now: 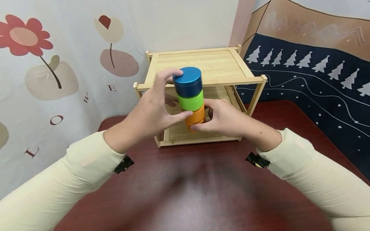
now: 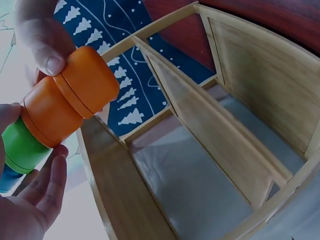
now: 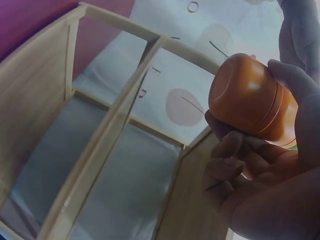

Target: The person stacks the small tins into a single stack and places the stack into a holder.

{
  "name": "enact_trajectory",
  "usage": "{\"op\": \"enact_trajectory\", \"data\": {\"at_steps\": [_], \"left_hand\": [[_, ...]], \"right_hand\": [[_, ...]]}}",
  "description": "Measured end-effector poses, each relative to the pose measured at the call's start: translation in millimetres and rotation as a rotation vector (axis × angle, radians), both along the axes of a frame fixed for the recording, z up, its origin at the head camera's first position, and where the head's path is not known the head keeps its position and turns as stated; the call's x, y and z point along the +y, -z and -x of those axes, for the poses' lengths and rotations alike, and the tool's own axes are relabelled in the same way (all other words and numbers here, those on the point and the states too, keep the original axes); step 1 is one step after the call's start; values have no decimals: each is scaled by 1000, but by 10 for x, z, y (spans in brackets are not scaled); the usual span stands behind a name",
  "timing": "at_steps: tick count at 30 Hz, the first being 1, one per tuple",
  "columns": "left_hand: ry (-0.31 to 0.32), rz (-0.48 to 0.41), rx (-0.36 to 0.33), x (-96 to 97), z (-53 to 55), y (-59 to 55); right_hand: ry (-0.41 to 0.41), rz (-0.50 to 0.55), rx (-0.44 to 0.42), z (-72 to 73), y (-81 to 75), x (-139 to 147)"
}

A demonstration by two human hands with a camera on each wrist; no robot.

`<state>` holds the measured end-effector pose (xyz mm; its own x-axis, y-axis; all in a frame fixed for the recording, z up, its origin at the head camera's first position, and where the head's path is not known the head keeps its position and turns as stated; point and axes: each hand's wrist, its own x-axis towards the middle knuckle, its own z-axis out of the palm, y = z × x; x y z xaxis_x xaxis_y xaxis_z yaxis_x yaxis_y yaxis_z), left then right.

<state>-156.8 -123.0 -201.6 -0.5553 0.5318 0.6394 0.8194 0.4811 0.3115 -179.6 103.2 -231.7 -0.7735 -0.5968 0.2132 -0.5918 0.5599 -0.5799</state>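
A tilted column of round canisters is held up in front of the shelf in the head view. Its top part is a metallic blue canister (image 1: 189,86), below that comes a light green one (image 1: 192,101), and the lower end is orange (image 1: 197,115). My left hand (image 1: 151,107) grips the upper part, index finger at the blue top and thumb along the front. Around the orange end, my right hand (image 1: 226,116) curls thumb and fingers. The left wrist view shows the rounded orange end (image 2: 90,80) with a seam line; the blue end sits partly behind the left hand there.
Behind the canisters stands a two-level light wooden shelf (image 1: 199,65) on a dark red glossy table (image 1: 185,179). A curtain with flower prints (image 1: 69,38) hangs at the left, and a dark blue panel with white trees (image 1: 303,77) at the right.
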Motion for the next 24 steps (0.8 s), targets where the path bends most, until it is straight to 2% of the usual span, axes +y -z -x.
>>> {"op": "enact_trajectory", "data": {"at_steps": [7, 16, 24], "left_hand": [[42, -34, -58, 10, 57, -129], [16, -12, -75, 44, 106, -273], [-2, -14, -96, 73, 134, -385]], "right_hand": [[20, -4, 1, 20, -111, 17], [49, -1, 21, 51, -240, 34], [23, 16, 16, 81, -382, 58]]}}
